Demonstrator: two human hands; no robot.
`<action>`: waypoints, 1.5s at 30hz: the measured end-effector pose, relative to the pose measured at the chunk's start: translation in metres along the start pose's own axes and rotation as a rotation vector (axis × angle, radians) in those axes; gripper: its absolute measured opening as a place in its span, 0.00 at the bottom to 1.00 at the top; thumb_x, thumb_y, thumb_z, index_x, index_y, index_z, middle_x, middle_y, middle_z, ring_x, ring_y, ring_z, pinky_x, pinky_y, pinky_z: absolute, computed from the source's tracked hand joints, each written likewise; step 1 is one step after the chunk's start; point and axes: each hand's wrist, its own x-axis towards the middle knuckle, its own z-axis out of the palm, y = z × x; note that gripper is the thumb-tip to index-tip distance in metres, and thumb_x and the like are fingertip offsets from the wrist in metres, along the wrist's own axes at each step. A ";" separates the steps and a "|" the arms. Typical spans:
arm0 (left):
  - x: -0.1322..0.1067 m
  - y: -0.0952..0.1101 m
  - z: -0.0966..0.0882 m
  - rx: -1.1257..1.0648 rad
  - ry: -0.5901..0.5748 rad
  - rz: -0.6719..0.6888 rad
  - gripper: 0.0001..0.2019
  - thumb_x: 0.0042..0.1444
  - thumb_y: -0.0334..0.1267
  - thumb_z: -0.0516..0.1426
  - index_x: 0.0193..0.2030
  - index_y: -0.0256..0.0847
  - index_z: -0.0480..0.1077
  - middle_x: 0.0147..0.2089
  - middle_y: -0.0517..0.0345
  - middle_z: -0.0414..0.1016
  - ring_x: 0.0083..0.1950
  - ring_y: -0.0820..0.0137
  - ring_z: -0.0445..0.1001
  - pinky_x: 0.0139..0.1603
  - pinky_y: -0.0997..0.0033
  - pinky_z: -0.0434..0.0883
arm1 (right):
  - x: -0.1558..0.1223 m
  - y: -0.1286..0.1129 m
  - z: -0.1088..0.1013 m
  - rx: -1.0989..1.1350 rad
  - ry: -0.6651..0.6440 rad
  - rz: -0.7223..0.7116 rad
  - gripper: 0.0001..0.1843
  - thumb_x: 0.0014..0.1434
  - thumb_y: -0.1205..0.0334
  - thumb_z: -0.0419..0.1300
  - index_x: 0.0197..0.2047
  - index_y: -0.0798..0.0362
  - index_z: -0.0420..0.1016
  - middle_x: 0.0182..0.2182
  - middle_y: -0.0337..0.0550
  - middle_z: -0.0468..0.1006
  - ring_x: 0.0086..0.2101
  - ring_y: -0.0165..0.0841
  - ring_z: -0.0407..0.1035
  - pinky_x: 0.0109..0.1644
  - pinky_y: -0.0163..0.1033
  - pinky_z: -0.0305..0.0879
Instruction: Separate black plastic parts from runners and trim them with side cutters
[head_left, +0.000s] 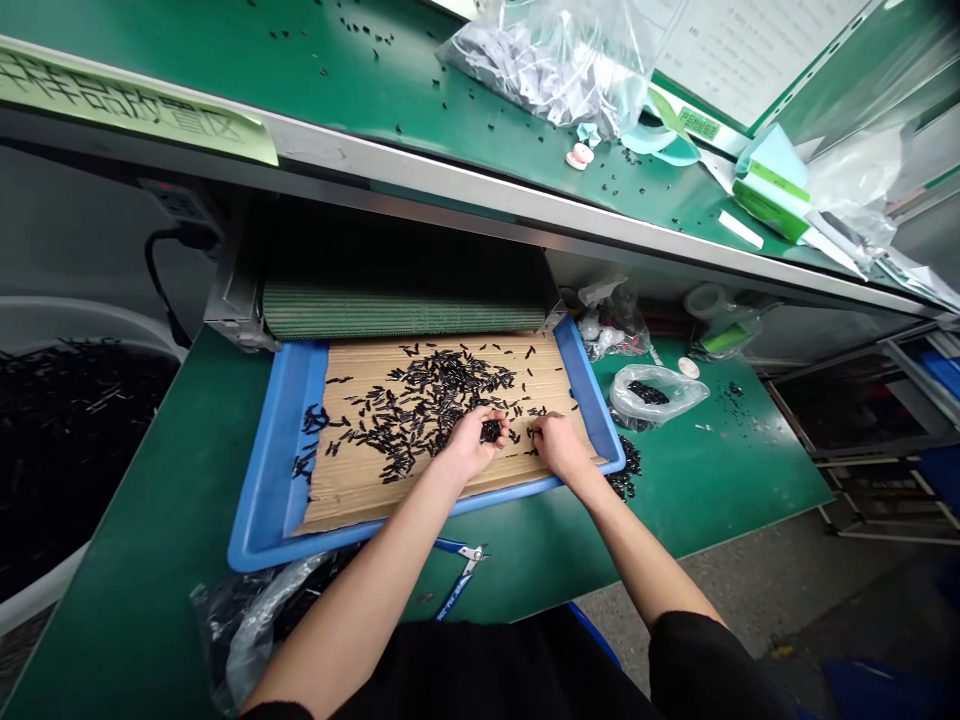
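My left hand (474, 440) is curled palm-up over the tray, cupping a clump of small black plastic parts (490, 431). To its right, my right hand (556, 441) is closed, fingertips down near the cardboard; whatever they pinch is too small to make out. Beneath both hands a sheet of cardboard (352, 505) lines a blue plastic tray (262, 480). A loose heap of slim black plastic pieces (420, 400) spreads across the cardboard, thickest left of and beyond my left hand.
Behind the tray sits a green ribbed conveyor belt (405, 312) under a shelf. Blue-handled nippers (469, 560) lie in front of the tray. At right stands an open plastic bag (679, 395) holding black bits. A white tub (82, 312) of black pieces is at left.
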 end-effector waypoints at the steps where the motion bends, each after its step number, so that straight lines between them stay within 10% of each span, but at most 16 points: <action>1: 0.000 0.000 0.000 0.013 -0.002 -0.007 0.15 0.65 0.44 0.57 0.54 0.36 0.69 0.49 0.52 0.74 0.43 0.69 0.75 0.41 0.64 0.77 | 0.001 -0.001 0.001 0.022 0.012 0.013 0.11 0.54 0.73 0.57 0.36 0.57 0.81 0.38 0.55 0.82 0.41 0.39 0.75 0.48 0.37 0.65; 10: -0.005 -0.002 0.001 0.066 0.002 -0.006 0.16 0.65 0.44 0.57 0.54 0.36 0.69 0.50 0.51 0.73 0.45 0.67 0.75 0.43 0.62 0.76 | -0.010 0.019 -0.026 0.372 0.168 0.092 0.07 0.50 0.65 0.62 0.33 0.55 0.79 0.28 0.45 0.82 0.30 0.36 0.77 0.38 0.37 0.71; 21: 0.001 -0.009 0.002 0.100 0.002 0.063 0.14 0.65 0.43 0.57 0.52 0.36 0.70 0.47 0.52 0.74 0.41 0.70 0.75 0.40 0.66 0.76 | -0.019 -0.042 -0.018 0.730 0.299 -0.005 0.12 0.57 0.57 0.62 0.38 0.56 0.80 0.34 0.47 0.84 0.31 0.36 0.78 0.37 0.37 0.76; 31: 0.000 -0.008 0.003 0.023 0.001 0.077 0.15 0.65 0.43 0.57 0.54 0.37 0.70 0.50 0.51 0.74 0.44 0.68 0.75 0.43 0.63 0.77 | -0.017 -0.027 -0.034 0.492 0.182 -0.110 0.15 0.64 0.59 0.57 0.49 0.50 0.81 0.45 0.43 0.84 0.43 0.35 0.78 0.52 0.37 0.71; 38: -0.005 -0.006 0.004 -0.009 -0.025 0.036 0.15 0.65 0.43 0.57 0.54 0.36 0.70 0.50 0.51 0.74 0.44 0.68 0.75 0.42 0.64 0.77 | -0.013 0.003 -0.015 0.171 0.132 0.058 0.08 0.57 0.67 0.61 0.31 0.56 0.82 0.30 0.52 0.84 0.34 0.40 0.78 0.44 0.37 0.68; 45: 0.001 -0.006 0.002 -0.010 -0.025 0.013 0.15 0.65 0.43 0.58 0.54 0.37 0.69 0.51 0.51 0.73 0.46 0.67 0.75 0.45 0.61 0.77 | -0.013 -0.018 -0.027 0.150 0.120 -0.005 0.14 0.64 0.61 0.55 0.42 0.52 0.83 0.37 0.45 0.85 0.36 0.34 0.78 0.41 0.31 0.68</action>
